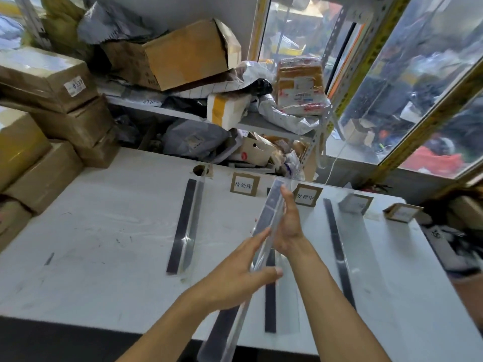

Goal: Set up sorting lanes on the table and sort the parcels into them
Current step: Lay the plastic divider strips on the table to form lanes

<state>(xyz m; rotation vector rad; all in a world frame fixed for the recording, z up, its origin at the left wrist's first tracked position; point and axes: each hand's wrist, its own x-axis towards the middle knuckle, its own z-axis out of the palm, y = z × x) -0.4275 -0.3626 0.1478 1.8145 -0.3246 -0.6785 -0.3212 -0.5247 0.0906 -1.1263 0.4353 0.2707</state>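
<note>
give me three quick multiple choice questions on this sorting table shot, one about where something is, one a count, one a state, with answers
1. Where is the divider strip that the hands hold?
A. lifted above the table, between the two hands
B. on the shelf
C. on the box stack

2. How many cardboard-framed label cards stand along the table's far edge?
A. one
B. four
C. seven

3. What is the left hand doing?
A. resting flat on the table
B. gripping the strip, thumb over its edge
C. holding a parcel

Answers:
1 A, the strip runs tilted over the table with the right hand against its far part.
2 B, four cards show, the two at the right turned or lying.
3 B, its fingers and thumb close round the strip.
</note>
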